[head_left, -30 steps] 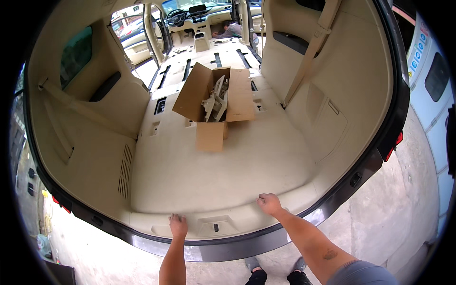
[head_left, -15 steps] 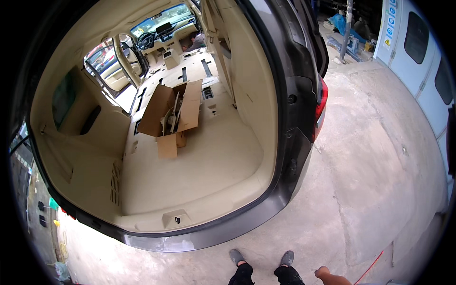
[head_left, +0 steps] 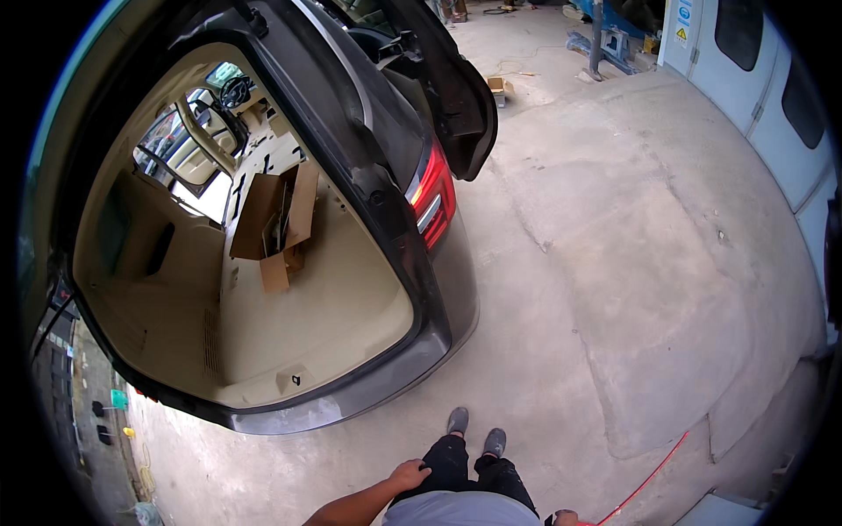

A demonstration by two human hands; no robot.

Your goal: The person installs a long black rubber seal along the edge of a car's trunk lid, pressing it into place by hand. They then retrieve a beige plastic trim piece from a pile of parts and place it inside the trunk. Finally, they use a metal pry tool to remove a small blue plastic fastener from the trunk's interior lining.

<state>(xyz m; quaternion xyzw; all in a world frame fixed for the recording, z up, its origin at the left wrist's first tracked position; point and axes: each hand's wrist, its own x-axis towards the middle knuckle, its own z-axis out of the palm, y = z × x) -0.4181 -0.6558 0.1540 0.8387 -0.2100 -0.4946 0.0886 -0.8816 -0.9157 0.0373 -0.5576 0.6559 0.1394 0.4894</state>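
Note:
My left hand (head_left: 410, 475) is beside my left thigh, over the dark trousers. Its fingers look loosely bent, and nothing shows in them. Low at the bottom edge, my right hand (head_left: 566, 518) is only partly in view, with its fingers hidden. A thin red hose or cable (head_left: 645, 482) runs over the floor towards that hand; whether they touch I cannot tell. Ahead and to the left, away from both hands, stands a dark grey car (head_left: 386, 114) with its rear opening uncovered. An open cardboard box (head_left: 303, 206) with thin pieces inside sits on its beige cargo floor (head_left: 324, 324).
The rear bumper (head_left: 351, 408) lies ahead of my feet, and a dark car door (head_left: 456, 114) juts out beyond the red tail light (head_left: 432, 197). Pale blue doors (head_left: 745, 79) line the right side. A small carton (head_left: 498, 88) sits on the concrete floor (head_left: 631, 263).
My view has swung right and down, so the car now lies further left and more floor shows. My left hand has come into view, while the right one sits lower at the edge.

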